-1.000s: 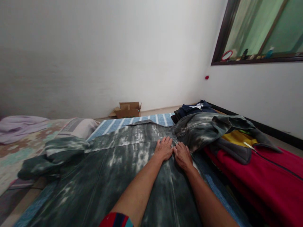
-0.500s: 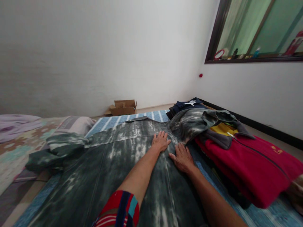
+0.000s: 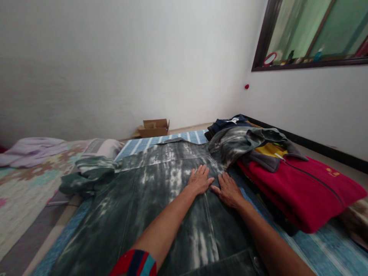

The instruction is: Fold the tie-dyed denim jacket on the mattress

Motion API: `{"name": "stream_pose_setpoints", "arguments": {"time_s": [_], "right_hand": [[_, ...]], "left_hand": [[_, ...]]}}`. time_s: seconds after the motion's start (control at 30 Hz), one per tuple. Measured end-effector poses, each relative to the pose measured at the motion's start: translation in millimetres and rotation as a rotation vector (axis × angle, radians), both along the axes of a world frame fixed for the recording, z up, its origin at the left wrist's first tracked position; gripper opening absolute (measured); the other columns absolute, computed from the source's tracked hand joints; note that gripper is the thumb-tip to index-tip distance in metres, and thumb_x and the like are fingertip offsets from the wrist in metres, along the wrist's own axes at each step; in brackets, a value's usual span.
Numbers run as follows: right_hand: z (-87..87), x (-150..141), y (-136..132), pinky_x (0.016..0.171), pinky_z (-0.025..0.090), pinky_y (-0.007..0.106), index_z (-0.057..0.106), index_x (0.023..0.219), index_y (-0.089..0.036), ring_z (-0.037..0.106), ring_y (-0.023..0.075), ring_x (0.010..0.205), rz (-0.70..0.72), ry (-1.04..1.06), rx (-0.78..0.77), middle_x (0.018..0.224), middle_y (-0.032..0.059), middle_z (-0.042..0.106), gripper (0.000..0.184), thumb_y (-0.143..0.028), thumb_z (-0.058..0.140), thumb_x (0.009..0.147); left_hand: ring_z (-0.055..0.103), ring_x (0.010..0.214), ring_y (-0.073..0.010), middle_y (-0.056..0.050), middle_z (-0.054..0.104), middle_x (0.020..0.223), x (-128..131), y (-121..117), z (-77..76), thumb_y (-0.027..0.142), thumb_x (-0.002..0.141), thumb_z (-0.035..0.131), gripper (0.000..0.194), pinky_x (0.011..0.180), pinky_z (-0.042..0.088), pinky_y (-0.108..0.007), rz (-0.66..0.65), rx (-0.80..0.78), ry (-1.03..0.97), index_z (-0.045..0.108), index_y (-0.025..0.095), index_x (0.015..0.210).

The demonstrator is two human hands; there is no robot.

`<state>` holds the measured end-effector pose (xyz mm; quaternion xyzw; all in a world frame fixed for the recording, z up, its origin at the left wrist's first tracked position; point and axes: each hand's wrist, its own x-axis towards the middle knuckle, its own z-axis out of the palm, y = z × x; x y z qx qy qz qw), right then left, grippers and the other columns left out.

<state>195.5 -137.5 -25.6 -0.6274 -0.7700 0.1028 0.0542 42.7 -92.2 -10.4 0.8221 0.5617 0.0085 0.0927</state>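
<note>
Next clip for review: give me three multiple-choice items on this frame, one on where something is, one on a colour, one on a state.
1. Where does the cardboard box sit?
A. on the red fleece
B. on the floor by the far wall
C. on the window ledge

2. What colour is the folded fleece to the right of the jacket?
A. red
B. white
C. purple

3. How do the two hands meet the denim jacket?
A. fists gripping the collar
B. both raised off it
C. flat, palms down, side by side

Answers: 1 B, the box stands at the wall's foot beyond the striped mat. 2 A, its cloth is plainly red. 3 C, the left hand and right hand lie open on the cloth.
</note>
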Motion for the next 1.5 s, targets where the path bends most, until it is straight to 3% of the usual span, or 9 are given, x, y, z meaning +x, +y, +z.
{"name": "stream_pose_setpoints", "arguments": {"time_s": [0.2,0.47,0.77,1.13,1.5], "right_hand": [[9.1,1.5,-11.2,0.109,0.018,0.039,0.033,0.141,-0.001,0.021,0.0313,0.138,-0.014,-0.028,0.002,0.148,0.0211,0.027,0.072,-0.054,0.028,0.092],[5.5,10.8,-46.9,0.111,0.013,0.042,0.030,0.143,-0.004,0.015,0.0297,0.139,0.022,-0.077,-0.010,0.150,0.0190,0.021,0.080,-0.063,0.026,0.089],[2.7,13.0,-54.5,0.111,0.015,0.044,0.034,0.141,-0.003,0.018,0.0314,0.138,-0.025,-0.020,0.027,0.148,0.0206,0.027,0.079,-0.063,0.027,0.089],[3.9,23.9,-50.0,0.107,0.029,0.041,0.049,0.130,-0.005,0.035,0.0296,0.131,0.013,0.130,0.113,0.139,0.0201,0.043,0.059,-0.048,0.037,0.092],[-11.2,23.0,-61.9,0.108,0.026,0.048,0.041,0.137,-0.005,0.026,0.0319,0.135,0.009,0.018,0.175,0.144,0.0212,0.032,0.070,-0.058,0.034,0.091]], "left_hand": [[0.011,0.141,-0.0241,-0.010,0.018,0.153,4.0,-8.3,3.6,0.052,0.092,0.026,0.061,0.111,0.011,-0.051,-0.005,0.006,-0.002,0.029,0.019,0.143],[0.009,0.142,-0.0240,-0.009,0.015,0.154,15.4,-38.1,0.8,0.056,0.092,0.020,0.065,0.112,0.011,-0.052,-0.084,-0.002,-0.018,0.028,0.018,0.144],[0.010,0.141,-0.0245,-0.011,0.016,0.154,15.3,-46.7,-2.9,0.057,0.092,0.022,0.065,0.112,0.011,-0.051,-0.118,0.037,-0.003,0.029,0.018,0.144],[0.012,0.141,-0.0248,-0.012,0.017,0.153,21.0,-55.7,-2.8,0.053,0.094,0.022,0.063,0.112,0.013,-0.052,-0.140,0.069,-0.029,0.029,0.015,0.144],[0.014,0.141,-0.0258,-0.012,0.020,0.152,20.7,-52.5,-5.1,0.054,0.093,0.024,0.063,0.111,0.013,-0.053,-0.148,0.076,-0.043,0.031,0.016,0.144]]}}
